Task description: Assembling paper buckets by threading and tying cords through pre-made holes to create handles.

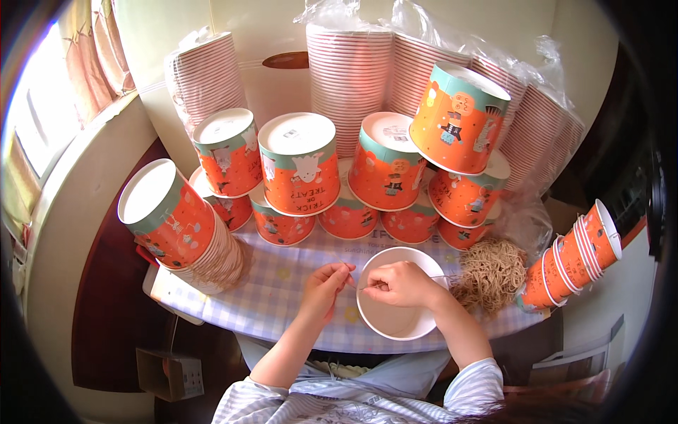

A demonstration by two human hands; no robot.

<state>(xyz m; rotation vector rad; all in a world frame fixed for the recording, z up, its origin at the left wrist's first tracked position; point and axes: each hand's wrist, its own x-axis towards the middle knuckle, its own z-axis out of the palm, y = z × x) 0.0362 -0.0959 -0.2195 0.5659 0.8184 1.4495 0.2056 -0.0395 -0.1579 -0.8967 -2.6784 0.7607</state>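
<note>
A white paper bucket (395, 326) stands mouth up at the front of the table, close to my body. My right hand (401, 284) is closed in a pinch above its mouth. Beside the bucket's left rim, my left hand (328, 290) pinches with thumb and forefinger. A thin tan string seems to run between the fingertips of both hands, though it is barely visible. To the right of the bucket lies a tangled heap of tan strings (492, 272), and a thin strand shows between the heap and the bucket's right rim.
Orange and teal paper buckets (299, 166) stand upside down in stacked rows behind. A leaning bucket stack (180, 226) is at left, another stack (573, 256) at right. Tall plastic-wrapped stacks (351, 71) line the back. A checked cloth (282, 283) covers the table.
</note>
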